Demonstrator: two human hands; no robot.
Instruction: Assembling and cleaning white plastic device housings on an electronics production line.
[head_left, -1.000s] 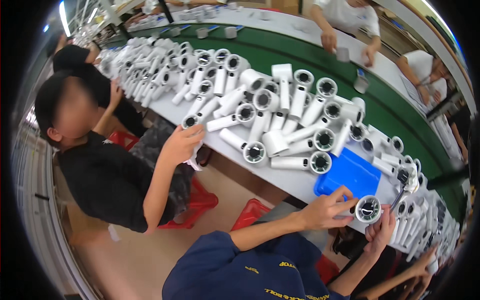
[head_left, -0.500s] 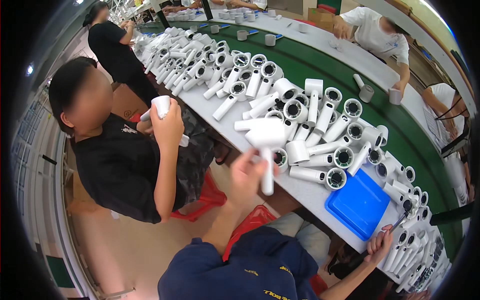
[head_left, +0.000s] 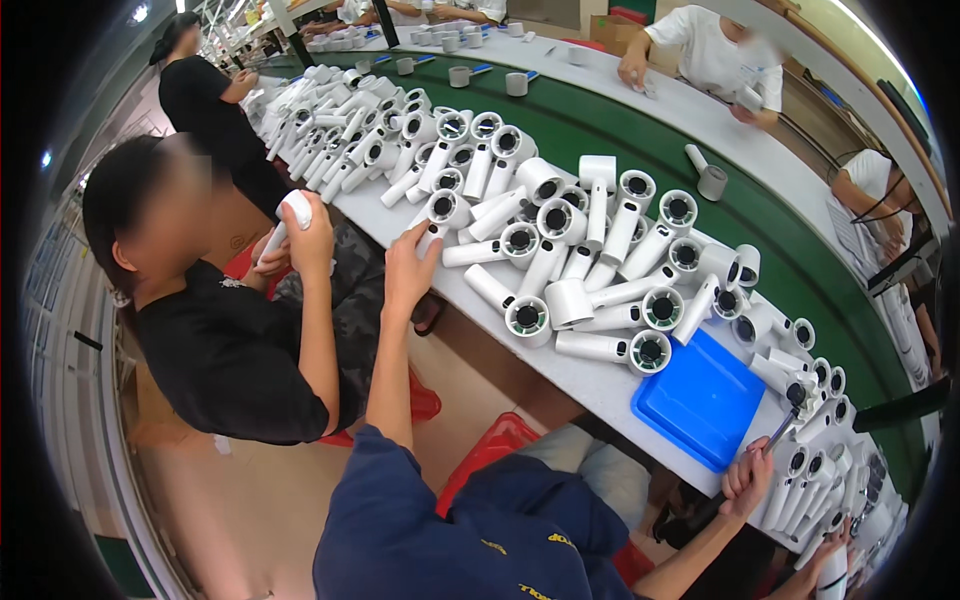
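Reaching up and to the left in the head view, the left hand (head_left: 405, 268) now rests at the near edge of the long white worktable (head_left: 590, 385), its fingers closed around a white plastic hair-dryer body (head_left: 432, 236). Half a second ago that same piece was held up in the air in front of the chest; it now touches the tabletop at the left end of the heap of white cylindrical dryer bodies (head_left: 590, 270). To judge by this, the piece is being set down among the others, though the grip has not let go.

The right hand (head_left: 745, 482) sits low at the right, just off the table edge, pinching a thin dark rod-like tool (head_left: 781, 430) that points up toward the flat blue plastic tray (head_left: 700, 400).

Around them, the heap crowds the table, so little bare surface is left near the placed piece. A seated co-worker in a black shirt (head_left: 230, 350) sits close at the left, a hand (head_left: 305, 235) holding another white dryer body (head_left: 292, 212) just beside the reaching forearm. Beyond the heap runs a green conveyor belt (head_left: 600, 130), and a red plastic stool (head_left: 495, 450) stands below.
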